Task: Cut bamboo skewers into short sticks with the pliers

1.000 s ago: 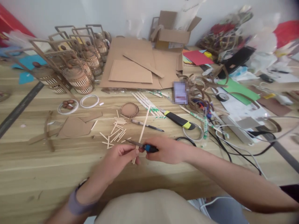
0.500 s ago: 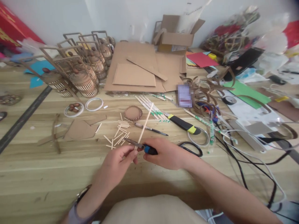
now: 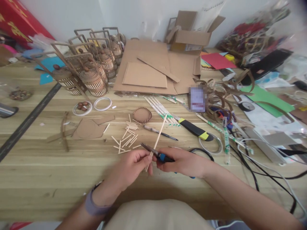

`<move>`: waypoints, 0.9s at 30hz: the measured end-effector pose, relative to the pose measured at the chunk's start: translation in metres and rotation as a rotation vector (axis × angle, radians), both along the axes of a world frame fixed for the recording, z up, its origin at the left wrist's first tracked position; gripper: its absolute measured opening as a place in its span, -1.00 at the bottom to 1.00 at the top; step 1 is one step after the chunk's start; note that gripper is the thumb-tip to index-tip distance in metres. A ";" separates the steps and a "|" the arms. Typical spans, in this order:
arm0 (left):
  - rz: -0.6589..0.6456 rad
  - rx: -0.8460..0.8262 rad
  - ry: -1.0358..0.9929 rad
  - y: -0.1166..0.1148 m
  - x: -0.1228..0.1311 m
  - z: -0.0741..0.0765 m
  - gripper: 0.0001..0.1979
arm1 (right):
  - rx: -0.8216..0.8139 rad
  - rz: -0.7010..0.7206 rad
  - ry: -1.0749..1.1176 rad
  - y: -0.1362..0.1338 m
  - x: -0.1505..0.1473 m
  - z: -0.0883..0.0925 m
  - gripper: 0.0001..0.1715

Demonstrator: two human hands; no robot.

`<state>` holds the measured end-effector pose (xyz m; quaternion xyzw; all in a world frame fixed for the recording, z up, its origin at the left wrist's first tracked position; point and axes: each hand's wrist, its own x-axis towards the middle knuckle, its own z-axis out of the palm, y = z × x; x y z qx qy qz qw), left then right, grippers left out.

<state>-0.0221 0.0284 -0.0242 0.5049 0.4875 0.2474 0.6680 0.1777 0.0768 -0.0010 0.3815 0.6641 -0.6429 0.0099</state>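
Note:
My left hand pinches a thin pale wooden stick near its lower end. The stick slants up and to the right, and a short end pokes out below the fingers. Wrapped around blue-and-black handled pliers is my right hand. Their dark jaws cross the stick just above my left fingertips; whether they bite into it I cannot tell. Several short cut stick pieces lie scattered on the wood beyond my left hand. Behind them rests a round cardboard disc with a beaded-looking rim.
Lidded stick-sided baskets with tall handles stand at the back left. Cardboard sheets lie at the back. A pen, a utility knife, wrapped sticks and tape rolls surround the work area. Cables trail at right.
The view has shifted, so the table things appear farther right. Both hands still hold the stick and pliers. A lower blue handle part of the pliers now shows below my right hand.

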 end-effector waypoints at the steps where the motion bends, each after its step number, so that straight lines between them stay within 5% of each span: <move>1: 0.003 -0.014 -0.027 0.000 0.000 0.000 -0.64 | -0.041 -0.008 0.019 0.000 0.001 0.000 -0.83; 9: 0.020 -0.049 -0.097 -0.002 0.002 -0.002 -0.65 | -0.130 -0.042 0.057 -0.003 0.004 -0.004 -0.84; 19: -0.017 0.066 0.019 -0.003 0.005 0.002 -0.61 | 0.138 -0.055 -0.032 -0.011 0.000 -0.003 -0.84; 27: 0.039 -0.019 -0.059 -0.004 0.007 0.006 -0.66 | -0.219 -0.123 0.118 -0.010 0.004 -0.004 -0.78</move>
